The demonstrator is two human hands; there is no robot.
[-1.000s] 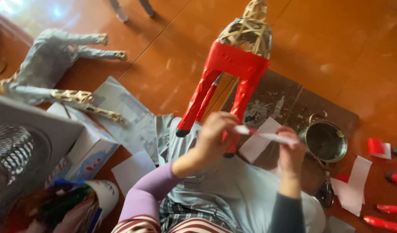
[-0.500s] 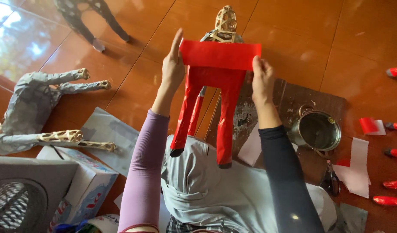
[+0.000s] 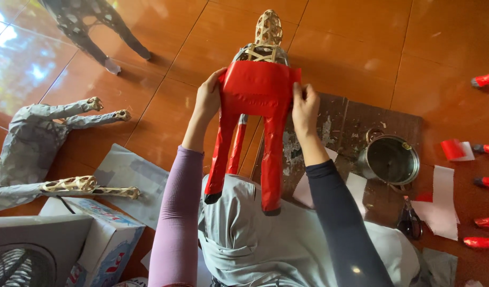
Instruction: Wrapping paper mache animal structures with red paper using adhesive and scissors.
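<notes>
A: What surface is seen?

B: A glossy orange-brown tiled floor (image 3: pixel 361 48) is seen from above. A worn brown board (image 3: pixel 350 122) is laid on it ahead of the person.

A: Where is the worked item located?

B: A woven bamboo animal frame (image 3: pixel 252 106) is held above the floor, between both hands, over the person's lap. Its body and legs are covered with red paper (image 3: pixel 257 85); the upper woven end is left bare. The legs are pointed toward the person, and the grey cloth (image 3: pixel 244 239) on the lap lies beneath them.

A: How are the hands set?

B: The left hand (image 3: pixel 208 98) is pressed against the left edge of the red paper, fingers extended along it. The right hand (image 3: pixel 305 109) is placed on the right edge, fingers narrowed and pinched onto the paper.

A: What is located nearby?

B: A metal pot (image 3: pixel 390 159) is set on the board, right of the right arm. Scissors (image 3: pixel 410 220) are laid just below it, beside white paper sheets (image 3: pixel 441 204). Red-wrapped sticks (image 3: pixel 483 212) are arranged along the right margin. At left, a grey paper-covered frame (image 3: pixel 32 149) is laid on its side, with a cardboard box (image 3: pixel 103 239) and a fan (image 3: pixel 26 255) near it.
</notes>
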